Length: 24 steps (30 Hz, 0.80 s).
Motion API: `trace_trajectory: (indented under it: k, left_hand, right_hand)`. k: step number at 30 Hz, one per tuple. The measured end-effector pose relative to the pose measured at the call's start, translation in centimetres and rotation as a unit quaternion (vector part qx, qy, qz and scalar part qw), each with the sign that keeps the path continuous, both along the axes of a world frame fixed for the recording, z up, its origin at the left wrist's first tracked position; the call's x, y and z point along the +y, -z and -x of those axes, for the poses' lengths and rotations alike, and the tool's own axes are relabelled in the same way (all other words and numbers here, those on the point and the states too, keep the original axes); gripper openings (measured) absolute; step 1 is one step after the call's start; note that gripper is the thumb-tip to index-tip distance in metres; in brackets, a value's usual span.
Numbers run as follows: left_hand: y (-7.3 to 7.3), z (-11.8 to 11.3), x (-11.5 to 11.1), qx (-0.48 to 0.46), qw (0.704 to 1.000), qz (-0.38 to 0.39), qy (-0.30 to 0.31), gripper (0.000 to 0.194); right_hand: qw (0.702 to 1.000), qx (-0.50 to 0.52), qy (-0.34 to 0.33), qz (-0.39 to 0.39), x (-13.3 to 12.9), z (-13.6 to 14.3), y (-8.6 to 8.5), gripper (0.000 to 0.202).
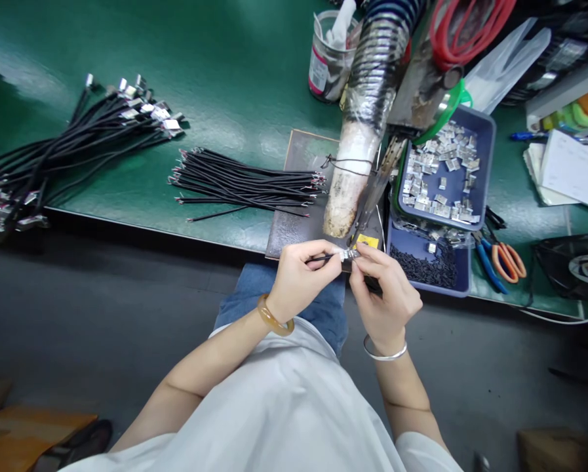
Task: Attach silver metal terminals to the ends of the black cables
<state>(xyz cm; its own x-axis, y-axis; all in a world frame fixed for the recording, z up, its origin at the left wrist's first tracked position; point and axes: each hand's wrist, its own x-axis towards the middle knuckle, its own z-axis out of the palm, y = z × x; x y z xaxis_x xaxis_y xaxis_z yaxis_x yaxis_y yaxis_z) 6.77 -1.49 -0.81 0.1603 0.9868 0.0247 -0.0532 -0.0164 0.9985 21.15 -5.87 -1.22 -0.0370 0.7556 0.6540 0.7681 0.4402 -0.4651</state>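
My left hand point(303, 275) pinches a short black cable near its end, at the table's front edge. Facing it, my right hand point(385, 288) holds a small silver metal connector point(347, 254) between thumb and fingers, against the cable end. Just beyond both hands a wrapped duct nozzle point(345, 190) and a thin metal tool point(377, 190) come down over a dark plate point(294, 229). A bundle of black cables point(244, 180) with bare wire ends lies to the left, partly on that plate.
Cables with metal connectors point(101, 131) are piled at far left. On the right stand a bin of silver connectors point(488, 164) and a bin of small black pieces point(424, 265). Beside them lie orange-handled scissors point(507, 261), blue-handled pliers point(490, 265) and papers point(576, 170). A cup point(326, 69) stands behind.
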Motion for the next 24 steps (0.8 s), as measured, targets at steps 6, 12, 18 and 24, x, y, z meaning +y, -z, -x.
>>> trace_trajectory:
  k: [6, 12, 18, 24]
  left_hand:
    - [0.03, -0.31, 0.25, 0.019, 1.0, -0.019, -0.014, 0.012]
    - [-0.4, -0.29, 0.39, 0.022, 0.999, -0.046, -0.02, 0.013]
    - [-0.51, -0.18, 0.51, 0.016, 1.0, -0.024, -0.013, 0.013]
    - [-0.11, -0.41, 0.43, 0.027, 1.0, 0.007, -0.001, 0.013]
  right_hand:
    - [1.0, 0.018, 0.001, 0.002, 0.43, -0.06, -0.12, 0.023]
    - [1.0, 0.023, 0.006, 0.003, 0.6, 0.04, -0.45, 0.024]
    - [1.0, 0.027, 0.007, 0.003, 0.35, -0.02, -0.69, 0.022]
    - [1.0, 0.018, 0.002, 0.007, 0.62, -0.08, -0.2, 0.021]
